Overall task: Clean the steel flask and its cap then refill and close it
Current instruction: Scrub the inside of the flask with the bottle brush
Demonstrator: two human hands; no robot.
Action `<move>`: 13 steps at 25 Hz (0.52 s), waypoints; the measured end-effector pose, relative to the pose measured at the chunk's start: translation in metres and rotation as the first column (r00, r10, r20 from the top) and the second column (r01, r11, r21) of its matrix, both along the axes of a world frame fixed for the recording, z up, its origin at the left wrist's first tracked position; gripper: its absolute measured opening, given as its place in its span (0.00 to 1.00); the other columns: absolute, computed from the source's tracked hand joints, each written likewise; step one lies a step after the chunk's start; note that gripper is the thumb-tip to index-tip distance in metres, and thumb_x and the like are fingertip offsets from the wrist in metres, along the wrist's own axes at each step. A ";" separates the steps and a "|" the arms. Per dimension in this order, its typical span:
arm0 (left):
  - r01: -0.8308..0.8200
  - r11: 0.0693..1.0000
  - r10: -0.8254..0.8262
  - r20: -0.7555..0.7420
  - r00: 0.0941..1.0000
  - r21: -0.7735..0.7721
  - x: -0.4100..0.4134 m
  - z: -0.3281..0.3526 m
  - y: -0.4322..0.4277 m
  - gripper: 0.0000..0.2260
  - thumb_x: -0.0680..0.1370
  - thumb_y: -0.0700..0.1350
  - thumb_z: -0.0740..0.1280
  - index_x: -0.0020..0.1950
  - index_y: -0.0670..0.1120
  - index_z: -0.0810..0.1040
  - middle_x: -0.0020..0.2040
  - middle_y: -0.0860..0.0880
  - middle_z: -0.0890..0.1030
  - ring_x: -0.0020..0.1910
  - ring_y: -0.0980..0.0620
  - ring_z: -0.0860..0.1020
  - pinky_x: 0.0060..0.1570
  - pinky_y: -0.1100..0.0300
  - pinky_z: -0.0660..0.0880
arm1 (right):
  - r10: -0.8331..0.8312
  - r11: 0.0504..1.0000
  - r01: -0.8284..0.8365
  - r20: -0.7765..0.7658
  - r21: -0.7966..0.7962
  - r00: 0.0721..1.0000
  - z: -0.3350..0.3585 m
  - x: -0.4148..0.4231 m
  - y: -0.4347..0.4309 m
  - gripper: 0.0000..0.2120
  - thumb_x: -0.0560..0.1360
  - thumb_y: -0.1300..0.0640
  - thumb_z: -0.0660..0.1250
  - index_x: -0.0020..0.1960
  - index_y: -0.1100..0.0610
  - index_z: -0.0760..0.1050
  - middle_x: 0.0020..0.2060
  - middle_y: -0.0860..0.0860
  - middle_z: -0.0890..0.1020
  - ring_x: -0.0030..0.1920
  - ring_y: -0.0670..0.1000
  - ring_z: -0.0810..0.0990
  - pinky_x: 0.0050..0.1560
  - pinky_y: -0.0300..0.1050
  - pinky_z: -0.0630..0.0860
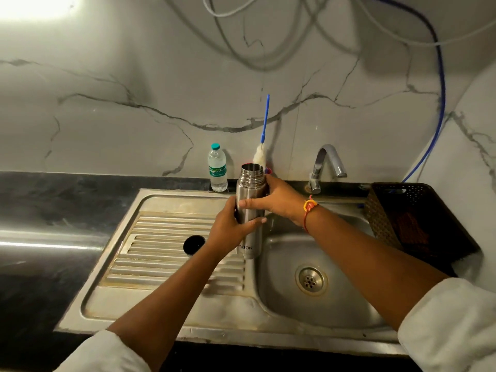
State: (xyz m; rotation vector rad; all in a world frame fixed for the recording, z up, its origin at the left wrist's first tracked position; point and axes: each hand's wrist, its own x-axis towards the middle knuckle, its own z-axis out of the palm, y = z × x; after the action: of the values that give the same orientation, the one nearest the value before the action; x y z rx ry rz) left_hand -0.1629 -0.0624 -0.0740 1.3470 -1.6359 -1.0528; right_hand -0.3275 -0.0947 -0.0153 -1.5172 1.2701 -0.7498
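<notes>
Steel flask (251,183) upright, uncapped, frame centre, above sink's inner edge. Left hand (230,226) fingers curled round mid-body; right hand (279,201) wrapped round upper body. Cap (193,244) off, on drainboard (161,264), centre-left. Tap (326,162) dry, brush (264,124) untouched behind: washing, refilling, closing likely all remain.

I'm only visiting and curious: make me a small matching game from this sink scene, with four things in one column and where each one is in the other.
Things
1. steel flask
2. cap
3. plastic water bottle
4. brush

Places
A. leaning against the marble wall
B. lying on the ribbed drainboard
C. held upright by the left hand and right hand
D. standing on the dark counter

Pairs: 1-C, 2-B, 3-D, 4-A
</notes>
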 end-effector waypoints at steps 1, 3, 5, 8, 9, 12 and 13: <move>-0.004 1.000 0.004 -0.011 1.000 -0.002 0.004 0.002 -0.003 0.26 0.71 0.51 0.79 0.64 0.54 0.72 0.53 0.58 0.81 0.49 0.67 0.80 0.44 0.68 0.78 | 0.018 1.000 -0.018 0.013 0.013 1.000 0.007 0.001 -0.003 0.31 0.65 0.45 0.79 0.64 0.50 0.74 0.57 0.48 0.82 0.59 0.48 0.80 0.63 0.53 0.77; -0.033 0.999 0.033 -0.026 0.999 -0.006 0.011 0.005 -0.009 0.28 0.71 0.52 0.80 0.66 0.53 0.72 0.54 0.58 0.80 0.50 0.62 0.80 0.46 0.66 0.78 | -0.009 1.000 0.008 -0.034 -0.021 0.999 0.021 0.003 -0.011 0.31 0.64 0.38 0.77 0.62 0.51 0.76 0.56 0.49 0.83 0.57 0.49 0.80 0.61 0.52 0.78; -0.080 0.997 0.080 -0.047 0.996 0.001 0.016 0.007 -0.015 0.28 0.71 0.53 0.80 0.66 0.53 0.72 0.54 0.57 0.80 0.51 0.59 0.80 0.50 0.61 0.78 | -0.151 0.981 0.127 -0.168 -0.145 0.974 0.038 0.003 -0.027 0.32 0.66 0.33 0.73 0.61 0.52 0.76 0.53 0.48 0.82 0.53 0.48 0.80 0.56 0.47 0.79; -0.101 0.995 0.101 -0.071 0.992 0.008 0.020 0.008 -0.024 0.29 0.71 0.53 0.80 0.67 0.54 0.71 0.54 0.58 0.80 0.52 0.58 0.80 0.51 0.58 0.79 | -0.415 0.886 0.322 -0.258 -0.334 0.873 0.064 -0.002 -0.059 0.24 0.73 0.37 0.69 0.57 0.55 0.75 0.46 0.48 0.80 0.46 0.49 0.79 0.41 0.38 0.74; -0.096 0.995 0.096 -0.062 0.993 0.001 0.021 0.008 -0.027 0.29 0.70 0.53 0.80 0.66 0.54 0.70 0.54 0.58 0.79 0.52 0.58 0.80 0.50 0.59 0.78 | -0.473 0.855 0.355 -0.289 -0.378 0.832 0.071 -0.005 -0.071 0.22 0.74 0.38 0.68 0.57 0.56 0.76 0.46 0.50 0.80 0.46 0.50 0.78 0.39 0.38 0.71; -0.080 0.997 0.079 -0.047 0.996 -0.016 0.023 0.008 -0.035 0.30 0.70 0.54 0.80 0.66 0.53 0.71 0.55 0.56 0.80 0.52 0.57 0.79 0.51 0.57 0.79 | -0.556 0.807 0.377 -0.370 -0.455 0.744 0.087 -0.010 -0.102 0.24 0.75 0.42 0.69 0.63 0.58 0.74 0.53 0.53 0.81 0.51 0.53 0.79 0.45 0.41 0.72; -0.073 0.997 0.072 -0.044 0.996 -0.020 0.023 0.009 -0.038 0.31 0.70 0.54 0.80 0.68 0.53 0.71 0.56 0.55 0.80 0.52 0.57 0.79 0.52 0.56 0.80 | -0.570 0.798 0.386 -0.369 -0.464 0.734 0.092 -0.010 -0.112 0.26 0.76 0.42 0.69 0.66 0.58 0.72 0.56 0.54 0.81 0.54 0.54 0.79 0.48 0.43 0.73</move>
State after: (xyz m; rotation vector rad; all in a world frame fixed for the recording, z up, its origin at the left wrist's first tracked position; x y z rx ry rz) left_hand -0.1403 -0.0999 -0.0654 1.3501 -1.5510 -1.0120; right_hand -0.3374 -0.2063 0.0769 -1.7557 2.0725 -1.0114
